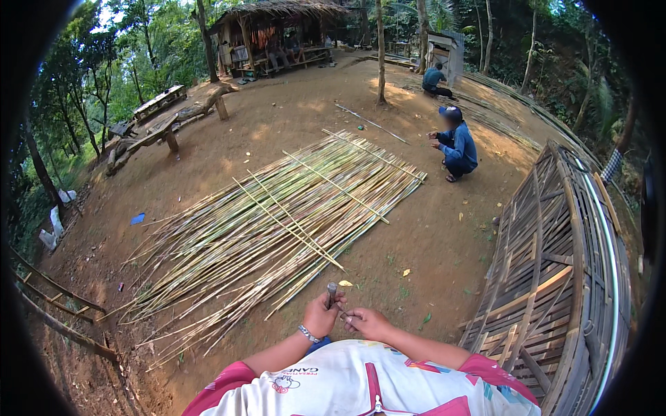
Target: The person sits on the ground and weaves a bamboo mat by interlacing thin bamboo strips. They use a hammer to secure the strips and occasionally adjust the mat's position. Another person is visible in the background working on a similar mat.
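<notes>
My left hand (321, 316), with a bracelet at the wrist, is closed around a short dark tool with a blunt grey end (331, 288) that sticks up above the fingers. The kind of tool is not clear. Just beside it, my right hand (369, 324) has its fingers pinched together close to the left fingers. Something thin and dark seems to lie between them, too small to name. Beyond my hands, a wide mat of long thin bamboo strips (277, 215) lies on the ground, with several strips (336, 186) laid across it.
Right of me stands a slatted bamboo frame (538, 263). A person in blue (458, 149) squats beyond the strips; another person (436, 80) sits farther back. A thatched hut (274, 41), a tree trunk (381, 55), wooden benches (159, 132) and a bamboo rail (66, 329) stand around the dirt ground.
</notes>
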`<state>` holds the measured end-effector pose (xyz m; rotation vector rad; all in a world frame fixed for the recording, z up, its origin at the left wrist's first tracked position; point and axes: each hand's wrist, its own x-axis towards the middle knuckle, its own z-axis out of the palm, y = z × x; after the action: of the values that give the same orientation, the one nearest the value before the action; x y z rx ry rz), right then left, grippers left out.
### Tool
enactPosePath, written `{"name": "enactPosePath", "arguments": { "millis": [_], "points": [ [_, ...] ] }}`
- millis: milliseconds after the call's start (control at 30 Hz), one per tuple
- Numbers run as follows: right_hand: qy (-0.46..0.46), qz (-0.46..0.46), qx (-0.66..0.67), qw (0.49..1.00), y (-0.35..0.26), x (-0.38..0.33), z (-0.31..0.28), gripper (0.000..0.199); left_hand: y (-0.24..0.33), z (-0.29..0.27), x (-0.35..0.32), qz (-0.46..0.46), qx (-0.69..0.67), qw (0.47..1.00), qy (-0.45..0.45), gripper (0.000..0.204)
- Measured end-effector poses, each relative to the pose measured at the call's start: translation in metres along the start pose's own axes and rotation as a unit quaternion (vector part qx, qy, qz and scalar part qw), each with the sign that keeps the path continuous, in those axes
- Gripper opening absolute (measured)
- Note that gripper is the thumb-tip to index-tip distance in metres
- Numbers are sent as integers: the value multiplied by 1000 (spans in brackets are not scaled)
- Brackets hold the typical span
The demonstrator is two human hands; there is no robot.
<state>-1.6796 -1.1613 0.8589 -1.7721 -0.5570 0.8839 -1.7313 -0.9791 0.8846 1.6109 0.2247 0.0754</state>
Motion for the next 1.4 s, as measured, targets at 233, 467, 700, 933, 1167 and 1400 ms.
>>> {"name": "enactPosePath", "arguments": {
  "millis": [233,467,700,933,1167,1400],
  "points": [
    [30,14,7,999,-4,-11,-5,27,2,1,1,45,-49,994,90,21],
    [34,17,14,999,-6,-21,-10,29,13,-14,20,110,-143,964,195,35],
    [27,-4,26,999,0,-19,-13,32,21,-30,29,31,-233,954,188,27],
    [25,-50,1,998,3,-18,-18,34,25,-39,31,55,-267,928,253,13],
    [37,-32,16,999,8,-20,-25,35,36,-66,46,77,-275,918,275,12],
    [50,-15,34,998,9,-20,-35,34,47,-66,48,109,-308,900,288,12]
  ]
}}
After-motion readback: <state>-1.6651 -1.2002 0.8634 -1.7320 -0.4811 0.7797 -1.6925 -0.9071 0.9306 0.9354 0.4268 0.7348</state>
